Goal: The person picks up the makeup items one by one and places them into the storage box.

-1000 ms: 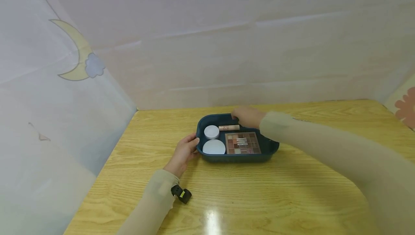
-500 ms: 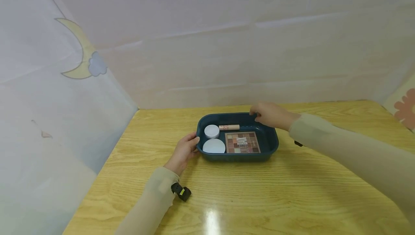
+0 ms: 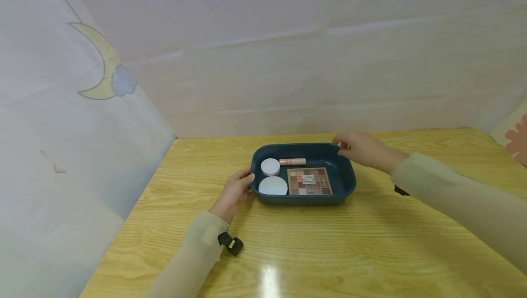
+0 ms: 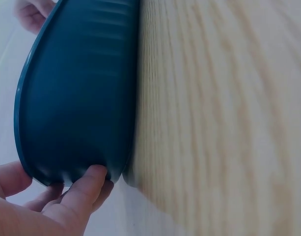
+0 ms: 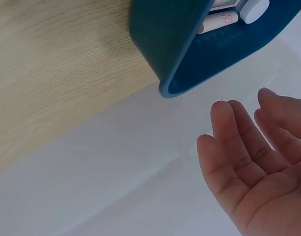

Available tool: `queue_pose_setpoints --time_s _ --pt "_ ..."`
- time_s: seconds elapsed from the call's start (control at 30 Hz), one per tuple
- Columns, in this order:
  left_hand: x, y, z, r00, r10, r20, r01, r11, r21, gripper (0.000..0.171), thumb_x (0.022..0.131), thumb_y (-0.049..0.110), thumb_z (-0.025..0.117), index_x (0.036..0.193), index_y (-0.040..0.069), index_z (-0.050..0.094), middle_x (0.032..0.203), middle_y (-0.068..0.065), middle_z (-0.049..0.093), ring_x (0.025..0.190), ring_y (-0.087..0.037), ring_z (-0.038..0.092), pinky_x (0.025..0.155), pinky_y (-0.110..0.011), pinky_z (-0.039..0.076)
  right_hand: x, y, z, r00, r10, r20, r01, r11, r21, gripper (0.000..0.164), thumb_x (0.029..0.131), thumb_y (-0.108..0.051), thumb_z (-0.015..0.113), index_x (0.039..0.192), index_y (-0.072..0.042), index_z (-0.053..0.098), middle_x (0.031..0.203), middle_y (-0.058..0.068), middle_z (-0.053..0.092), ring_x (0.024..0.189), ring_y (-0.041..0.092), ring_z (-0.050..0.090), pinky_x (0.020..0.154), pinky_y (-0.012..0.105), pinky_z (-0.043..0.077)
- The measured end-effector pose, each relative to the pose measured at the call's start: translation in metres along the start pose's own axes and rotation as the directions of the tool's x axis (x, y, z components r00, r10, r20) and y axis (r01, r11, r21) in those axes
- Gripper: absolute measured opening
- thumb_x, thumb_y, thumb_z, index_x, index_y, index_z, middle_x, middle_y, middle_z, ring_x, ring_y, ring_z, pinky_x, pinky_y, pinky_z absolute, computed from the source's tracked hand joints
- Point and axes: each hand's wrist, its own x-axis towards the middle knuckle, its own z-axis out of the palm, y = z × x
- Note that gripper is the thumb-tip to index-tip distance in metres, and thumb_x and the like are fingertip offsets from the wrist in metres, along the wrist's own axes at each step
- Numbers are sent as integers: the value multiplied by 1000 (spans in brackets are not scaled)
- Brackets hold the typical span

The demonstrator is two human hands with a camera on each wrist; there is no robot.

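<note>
A dark blue tray (image 3: 302, 200) with high walls rests on the wooden table. Inside it are a small white round jar (image 3: 270, 166), a larger white round case (image 3: 273, 186), a peach-coloured tube (image 3: 293, 162) and an eyeshadow palette (image 3: 309, 181). My left hand (image 3: 234, 193) holds the tray's left end, thumb at the rim and fingers (image 4: 86, 189) against the outer wall. Beside the far right corner hovers my right hand (image 3: 364, 149), holding nothing. In the right wrist view its fingers (image 5: 224, 120) are loosely bent and apart from the tray.
Behind the table (image 3: 329, 243) hangs a pale cloth backdrop (image 3: 288, 60), and another cloth with a moon print (image 3: 107, 69) covers the left side. A black wrist strap (image 3: 230, 244) sits on the left sleeve.
My right hand has moved rightward out of the tray, from over its far wall to beside the far right corner. My left hand and the items inside have stayed put.
</note>
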Motion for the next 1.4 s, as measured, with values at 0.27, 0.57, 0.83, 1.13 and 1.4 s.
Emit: queue_pose_setpoints --time_s 0.27,0.57,0.83,1.13,1.4 --pt "-4 0 -2 1000 2 -1 -2 1000 9 39 102 9 47 140 -4 48 138 -23 51 120 -35 54 96 -47 44 -15 15 -3 1000 -7 -29 8 998 58 26 91 3 61 117 10 62 90 12 64 78 24 61 67 42 51" --pt "-6 -2 -2 1000 0 -5 1 1000 8 39 102 9 47 140 -3 48 138 -23 51 119 -34 55 96 -46 45 -29 27 -3 999 21 -36 -18 998 66 29 92 -1 63 118 10 60 92 14 64 79 26 61 66 43 51" --pt "-4 -1 0 1000 8 15 -8 1000 4 40 102 9 47 140 -4 47 138 -23 50 121 -35 54 96 -46 45 -44 38 0 998 39 -49 -35 997 71 30 92 -2 64 118 12 59 91 12 65 80 26 62 67 42 51" --pt "-4 1 -1 1000 7 10 -7 1000 -1 40 103 8 47 140 -5 46 139 -23 50 122 -36 53 97 -48 44 -56 48 4 996 84 -35 -82 995 53 33 92 -4 64 119 13 59 92 14 65 80 27 62 68 44 52" --pt "-4 0 0 1000 9 11 -9 1000 -5 39 102 8 47 139 -5 47 139 -24 50 123 -36 52 97 -47 44 -65 59 4 993 114 -41 -112 993 47 35 92 -6 64 119 15 57 93 17 64 82 33 62 72 50 51"
